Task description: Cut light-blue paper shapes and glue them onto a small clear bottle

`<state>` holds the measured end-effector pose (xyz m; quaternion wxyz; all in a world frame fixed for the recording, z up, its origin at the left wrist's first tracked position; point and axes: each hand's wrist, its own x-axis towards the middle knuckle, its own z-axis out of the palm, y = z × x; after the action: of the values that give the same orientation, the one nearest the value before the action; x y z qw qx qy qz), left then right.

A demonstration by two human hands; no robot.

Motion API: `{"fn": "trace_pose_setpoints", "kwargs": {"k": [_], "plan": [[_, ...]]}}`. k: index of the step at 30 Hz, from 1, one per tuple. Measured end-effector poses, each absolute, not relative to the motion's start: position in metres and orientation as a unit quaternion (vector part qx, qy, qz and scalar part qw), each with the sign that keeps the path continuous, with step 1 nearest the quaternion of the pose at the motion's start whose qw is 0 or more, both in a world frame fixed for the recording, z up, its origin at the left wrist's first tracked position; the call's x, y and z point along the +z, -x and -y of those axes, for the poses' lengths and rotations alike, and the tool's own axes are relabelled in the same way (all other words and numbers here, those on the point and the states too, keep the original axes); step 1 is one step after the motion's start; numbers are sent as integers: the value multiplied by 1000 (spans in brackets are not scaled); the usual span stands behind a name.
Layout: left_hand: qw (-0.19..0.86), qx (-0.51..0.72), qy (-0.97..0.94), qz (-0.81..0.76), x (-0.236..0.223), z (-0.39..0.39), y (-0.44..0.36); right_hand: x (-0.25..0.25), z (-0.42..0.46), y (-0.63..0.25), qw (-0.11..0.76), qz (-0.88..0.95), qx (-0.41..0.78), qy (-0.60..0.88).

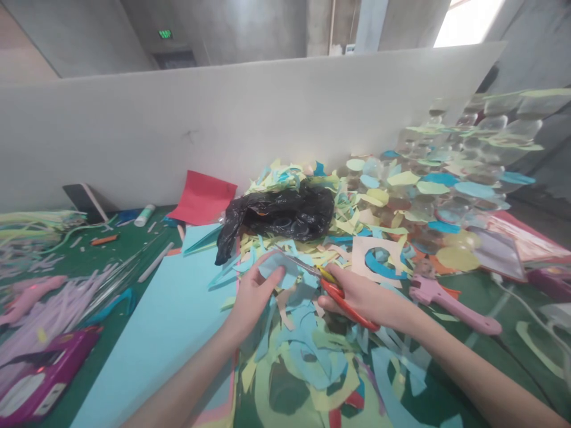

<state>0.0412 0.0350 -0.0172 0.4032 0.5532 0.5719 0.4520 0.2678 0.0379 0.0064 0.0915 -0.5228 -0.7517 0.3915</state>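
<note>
Between thumb and fingers, my left hand (256, 286) pinches a small piece of light blue paper (280, 268). My right hand (360, 292) is wrapped around the red and yellow handles of a pair of scissors (341, 300). The scissor blades point left and lie at the paper's right edge; whether they are cutting into it I cannot tell. Below both hands spreads a heap of blue, green and yellow paper scraps (307, 356), several with round cut-outs. A stack of large light blue sheets (147, 333) lies to the left, partly under my left forearm.
Behind the hands sits a crumpled black plastic bag (285, 214). Clear cups with coloured paper discs (432, 188) are stacked at the right, near a pink glue gun (455, 303). At the left are a purple device (49, 374), a phone (84, 201) and pipe cleaners (57, 309).
</note>
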Motion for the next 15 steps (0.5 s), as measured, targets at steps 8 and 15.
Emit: {"fn": "trace_pose_setpoints", "kwargs": {"k": [8,15], "plan": [[431,447,-571,-537,-22,-37,-39,9,-40,-268,99,755,357,541],[392,488,-537,-565,-25,-39,-39,9,-43,-268,104,760,335,547]]}}
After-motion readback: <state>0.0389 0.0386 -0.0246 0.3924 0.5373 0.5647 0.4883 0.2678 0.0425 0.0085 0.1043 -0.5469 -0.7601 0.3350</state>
